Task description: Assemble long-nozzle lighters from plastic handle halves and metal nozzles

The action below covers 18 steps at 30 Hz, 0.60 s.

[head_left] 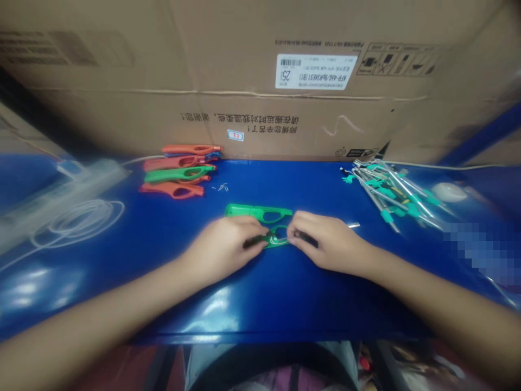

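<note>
A green plastic lighter casing half (279, 237) with a trigger loop lies on the blue table between my hands, a thin white wire showing in it. My left hand (234, 241) is closed in a pinch on its left part. At its other end, my right hand (325, 239) has its fingers curled and pinched against the casing, partly hiding it. Past the right knuckles pokes the tip of a silver metal tube (354, 225); whether the fingers grip it is hidden. Just beyond, a second green casing half (258, 210) lies with its loop toward the right.
Several orange and green lighter casings (175, 174) are piled at the back left, near small metal pins (222, 187). Metal tubes with teal parts (393, 195) form a heap at right. A white cable (77, 222) and power strip lie left. A large cardboard box (244, 70) walls the back.
</note>
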Available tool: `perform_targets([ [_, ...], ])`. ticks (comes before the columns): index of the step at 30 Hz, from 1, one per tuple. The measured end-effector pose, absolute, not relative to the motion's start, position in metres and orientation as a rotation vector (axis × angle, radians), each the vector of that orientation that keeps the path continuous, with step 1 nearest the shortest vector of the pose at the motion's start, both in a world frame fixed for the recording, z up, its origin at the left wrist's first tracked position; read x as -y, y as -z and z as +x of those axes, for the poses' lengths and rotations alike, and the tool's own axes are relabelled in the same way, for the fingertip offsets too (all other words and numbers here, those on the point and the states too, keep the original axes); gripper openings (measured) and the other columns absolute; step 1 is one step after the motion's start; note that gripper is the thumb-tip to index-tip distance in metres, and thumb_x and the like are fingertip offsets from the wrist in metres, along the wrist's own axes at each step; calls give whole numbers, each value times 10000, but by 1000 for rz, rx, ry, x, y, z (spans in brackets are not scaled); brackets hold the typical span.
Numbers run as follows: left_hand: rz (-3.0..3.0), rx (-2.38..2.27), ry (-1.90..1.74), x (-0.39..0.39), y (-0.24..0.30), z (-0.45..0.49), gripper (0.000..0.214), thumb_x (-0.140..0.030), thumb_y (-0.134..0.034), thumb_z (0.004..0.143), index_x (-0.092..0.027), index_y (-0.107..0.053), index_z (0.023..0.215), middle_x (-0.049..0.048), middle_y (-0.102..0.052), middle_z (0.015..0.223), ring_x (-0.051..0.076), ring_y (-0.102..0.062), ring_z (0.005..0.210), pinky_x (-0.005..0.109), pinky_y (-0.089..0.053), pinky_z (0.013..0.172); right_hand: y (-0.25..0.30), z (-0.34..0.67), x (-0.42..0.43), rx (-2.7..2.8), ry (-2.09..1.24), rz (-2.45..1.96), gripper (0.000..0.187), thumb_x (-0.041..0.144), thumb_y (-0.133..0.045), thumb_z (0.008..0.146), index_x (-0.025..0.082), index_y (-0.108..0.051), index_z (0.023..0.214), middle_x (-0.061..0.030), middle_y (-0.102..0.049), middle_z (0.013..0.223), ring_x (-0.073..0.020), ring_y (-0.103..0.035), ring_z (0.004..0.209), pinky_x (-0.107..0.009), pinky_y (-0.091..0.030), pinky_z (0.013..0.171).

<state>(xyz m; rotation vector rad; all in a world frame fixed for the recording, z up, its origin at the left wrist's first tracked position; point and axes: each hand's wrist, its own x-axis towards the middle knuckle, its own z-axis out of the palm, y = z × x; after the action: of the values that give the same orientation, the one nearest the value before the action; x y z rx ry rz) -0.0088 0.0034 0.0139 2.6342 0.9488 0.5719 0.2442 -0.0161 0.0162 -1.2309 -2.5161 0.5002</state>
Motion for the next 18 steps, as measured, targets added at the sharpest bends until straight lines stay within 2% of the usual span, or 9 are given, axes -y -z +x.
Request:
perform_targets([
  [13, 2619, -882, -651, -6, -9, -9, 159, -208, -615, 957, -168, -767, 975, 44, -759, 946, 176, -709, 847, 272, -572, 767, -16, 244, 16, 2505, -515, -1238, 53, 189, -541, 951, 217, -573, 920, -6, -632, 942, -138, -564, 786, -249, -369, 656],
  [18, 2767, -940, -568, -3, -10, -7, 220, -239, -560, 990, -160, -762, 952, 56, -754, 934, 198, -719, 870, 300, -578, 772, -18, 243, 17, 2509, -515, -1236, 59, 183, -534, 950, 214, -576, 921, -14, -635, 947, -145, -567, 792, -256, -377, 667],
])
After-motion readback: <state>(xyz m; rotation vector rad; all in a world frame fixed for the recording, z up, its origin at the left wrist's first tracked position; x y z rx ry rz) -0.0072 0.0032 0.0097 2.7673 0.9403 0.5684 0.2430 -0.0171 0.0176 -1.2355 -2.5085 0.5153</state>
